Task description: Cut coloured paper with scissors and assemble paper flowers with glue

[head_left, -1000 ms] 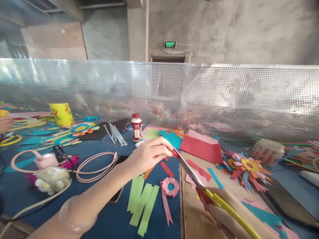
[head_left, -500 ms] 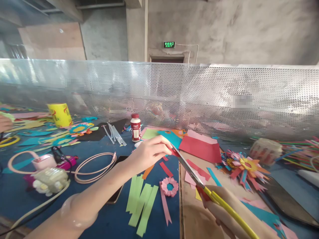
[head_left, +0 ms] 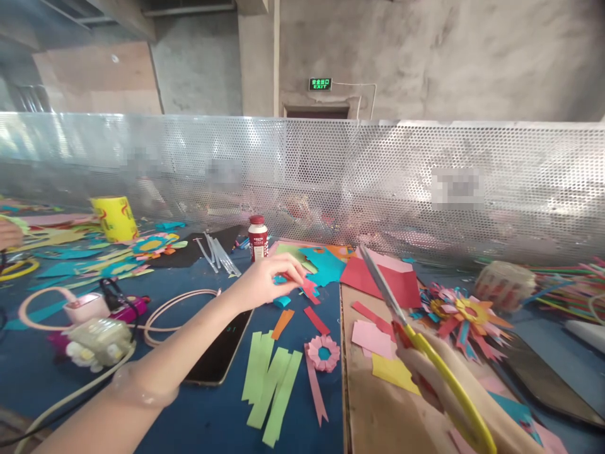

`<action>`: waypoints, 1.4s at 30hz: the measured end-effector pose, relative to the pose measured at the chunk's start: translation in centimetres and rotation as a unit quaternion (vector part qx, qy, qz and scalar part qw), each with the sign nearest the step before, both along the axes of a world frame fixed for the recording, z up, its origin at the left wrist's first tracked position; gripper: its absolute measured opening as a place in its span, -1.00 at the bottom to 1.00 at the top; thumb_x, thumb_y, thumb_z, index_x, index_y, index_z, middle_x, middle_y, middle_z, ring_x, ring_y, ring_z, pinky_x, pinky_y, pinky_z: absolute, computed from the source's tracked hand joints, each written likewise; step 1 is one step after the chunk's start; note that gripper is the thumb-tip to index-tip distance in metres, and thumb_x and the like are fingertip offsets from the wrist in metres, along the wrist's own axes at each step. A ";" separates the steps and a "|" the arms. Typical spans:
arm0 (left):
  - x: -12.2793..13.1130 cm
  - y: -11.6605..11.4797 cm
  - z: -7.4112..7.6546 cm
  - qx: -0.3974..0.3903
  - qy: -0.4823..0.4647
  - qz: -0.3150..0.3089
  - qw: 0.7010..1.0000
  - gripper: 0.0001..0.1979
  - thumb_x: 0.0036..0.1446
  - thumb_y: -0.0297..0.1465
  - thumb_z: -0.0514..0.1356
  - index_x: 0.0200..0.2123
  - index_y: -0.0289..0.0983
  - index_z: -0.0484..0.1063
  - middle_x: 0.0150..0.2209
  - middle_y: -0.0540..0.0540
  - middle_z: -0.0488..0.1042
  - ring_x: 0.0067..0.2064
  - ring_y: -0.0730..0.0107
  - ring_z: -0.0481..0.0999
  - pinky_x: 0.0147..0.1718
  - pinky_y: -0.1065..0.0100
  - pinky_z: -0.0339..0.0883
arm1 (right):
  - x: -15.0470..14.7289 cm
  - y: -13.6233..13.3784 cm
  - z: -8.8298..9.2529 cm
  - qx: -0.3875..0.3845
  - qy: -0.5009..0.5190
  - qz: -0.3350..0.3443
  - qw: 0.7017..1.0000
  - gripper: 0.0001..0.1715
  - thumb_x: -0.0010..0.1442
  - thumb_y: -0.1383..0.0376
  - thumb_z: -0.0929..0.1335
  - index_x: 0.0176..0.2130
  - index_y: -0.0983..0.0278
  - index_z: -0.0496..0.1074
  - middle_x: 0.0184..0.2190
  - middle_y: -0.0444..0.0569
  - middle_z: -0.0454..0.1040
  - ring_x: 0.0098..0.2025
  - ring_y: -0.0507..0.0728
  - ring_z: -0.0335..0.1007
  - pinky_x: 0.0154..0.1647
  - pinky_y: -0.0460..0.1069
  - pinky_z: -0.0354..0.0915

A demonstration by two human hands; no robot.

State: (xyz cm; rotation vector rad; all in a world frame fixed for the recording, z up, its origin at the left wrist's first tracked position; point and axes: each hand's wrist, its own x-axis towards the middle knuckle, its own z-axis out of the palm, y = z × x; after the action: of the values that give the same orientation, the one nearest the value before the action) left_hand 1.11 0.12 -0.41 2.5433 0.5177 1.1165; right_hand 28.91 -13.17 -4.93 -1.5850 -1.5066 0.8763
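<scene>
My left hand (head_left: 267, 280) is closed in a pinch on a small red paper strip (head_left: 310, 289), whose notched end pokes out past the fingertips. It hovers over the blue table beside a teal paper sheet (head_left: 326, 268). In my right hand (head_left: 432, 366) are scissors (head_left: 442, 366) with yellow handles, blades together or nearly so, pointing up and away from me. Below the hands lie pale green paper strips (head_left: 269, 384), a pink folded-paper rosette (head_left: 323, 353) with one notched tail, an orange strip (head_left: 282, 323) and a red strip (head_left: 316, 320).
A red-capped bottle (head_left: 258, 238) stands behind my left hand. A phone (head_left: 217, 353) lies under my left forearm, near a coiled cable (head_left: 165, 309). Finished paper flowers (head_left: 466, 312) sit right. A perforated metal screen (head_left: 302, 170) runs across the back. Another person's hand (head_left: 9, 233) shows far left.
My hands have moved apart. The scissors have come away from the red strip and swung up and right; my left hand has shifted left and down, still holding the strip.
</scene>
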 end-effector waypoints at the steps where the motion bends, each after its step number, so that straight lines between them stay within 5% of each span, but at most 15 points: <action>1: 0.0 0.3 -0.6 -0.048 0.026 -0.020 0.998 -0.95 0.10 -0.44 0.20 -0.36 -0.27 0.48 -0.26 -0.09 0.48 -0.23 0.43 0.48 -0.27 0.36 0.38 | 0.2 0.2 -0.1 -0.004 0.008 -0.011 1.000 -0.82 -0.01 0.20 0.24 -0.52 0.20 0.11 -0.68 -0.22 0.11 -0.69 -0.03 0.06 -0.71 -0.11 0.03; 7: 0.5 2.3 -3.2 -0.249 0.172 -0.058 0.951 -0.90 0.06 -0.38 0.22 -0.33 -0.28 0.46 -0.22 -0.10 0.48 -0.17 0.36 0.49 -0.18 0.33 0.38 | 1.1 1.0 -0.9 -0.003 0.044 -0.038 0.998 -0.75 -0.04 0.13 0.26 -0.52 0.18 0.07 -0.69 -0.27 0.02 -0.73 -0.06 -0.02 -0.74 -0.13 -0.08; 12: 1.0 3.2 -3.6 -0.257 0.254 -0.060 0.930 -0.85 -0.01 -0.43 0.25 -0.29 -0.25 0.49 -0.27 -0.05 0.52 -0.25 0.34 0.50 -0.27 0.35 0.35 | 1.3 1.2 -1.2 -0.006 0.068 -0.037 0.997 -0.74 -0.05 0.10 0.26 -0.50 0.18 0.09 -0.70 -0.30 0.05 -0.75 -0.08 -0.02 -0.76 -0.14 -0.09; 16: 1.3 3.0 -3.2 -0.222 0.295 -0.068 0.927 -0.81 -0.06 -0.45 0.28 -0.29 -0.19 0.52 -0.16 -0.02 0.50 -0.08 0.30 0.44 -0.13 0.36 0.26 | 1.2 1.1 -1.2 -0.014 0.071 -0.036 0.997 -0.71 -0.03 0.06 0.26 -0.46 0.19 0.10 -0.72 -0.35 0.04 -0.76 -0.10 -0.09 -0.78 -0.17 -0.09; 21: 2.3 3.6 -3.6 -0.145 0.284 0.082 0.944 -0.78 0.07 -0.24 0.19 -0.27 -0.22 0.51 -0.16 -0.08 0.47 -0.13 0.31 0.43 -0.17 0.39 0.25 | 1.1 0.8 -1.2 -0.021 0.048 -0.046 0.998 -0.69 0.01 0.06 0.27 -0.43 0.20 0.11 -0.73 -0.37 0.02 -0.74 -0.10 -0.09 -0.77 -0.18 -0.08; 24: 3.4 4.0 -4.9 -0.137 0.282 0.157 0.937 -0.65 -0.10 -0.09 0.28 -0.39 -0.28 0.51 -0.28 -0.15 0.47 -0.18 0.16 0.41 -0.25 0.32 0.23 | 1.1 0.7 -1.3 -0.015 0.043 -0.029 0.999 -0.75 0.04 0.12 0.25 -0.43 0.21 0.12 -0.71 -0.34 0.04 -0.72 -0.10 -0.06 -0.74 -0.17 -0.06; 29: 4.7 4.1 -6.1 -0.154 0.273 0.203 0.928 -0.67 -0.28 -0.12 0.37 -0.55 -0.27 0.47 -0.34 -0.17 0.44 -0.16 0.01 0.38 -0.30 0.27 0.18 | 1.0 0.7 -1.4 -0.005 0.043 -0.010 0.999 -0.82 0.05 0.19 0.25 -0.44 0.22 0.12 -0.69 -0.33 0.01 -0.70 -0.10 -0.11 -0.72 -0.17 -0.10; 36: 4.4 3.6 -5.3 -0.254 0.199 0.153 0.934 -0.72 -0.11 -0.20 0.28 -0.47 -0.29 0.35 -0.46 -0.08 0.49 -0.38 0.25 0.48 -0.47 0.35 0.22 | -0.1 0.0 -0.6 0.013 0.006 0.002 1.000 -0.75 0.12 0.11 0.24 -0.40 0.25 0.20 -0.61 -0.28 0.07 -0.63 -0.08 -0.05 -0.67 -0.15 -0.06; 42: 2.8 1.9 -1.9 -0.306 0.099 0.087 0.943 -0.77 0.11 -0.21 0.11 -0.36 -0.28 0.27 -0.37 -0.10 0.53 -0.32 0.38 0.54 -0.45 0.42 0.27 | -1.2 0.0 -1.4 0.006 -0.040 0.007 0.999 -0.58 0.16 -0.05 0.18 -0.42 0.25 0.21 -0.57 -0.21 0.17 -0.57 -0.02 0.08 -0.60 -0.12 0.07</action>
State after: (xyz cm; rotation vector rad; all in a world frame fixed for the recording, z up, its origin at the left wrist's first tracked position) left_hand 3.91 2.01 -2.28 2.0865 0.9829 0.6103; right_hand 27.74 -13.13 -6.29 -1.6209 -1.5772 0.8184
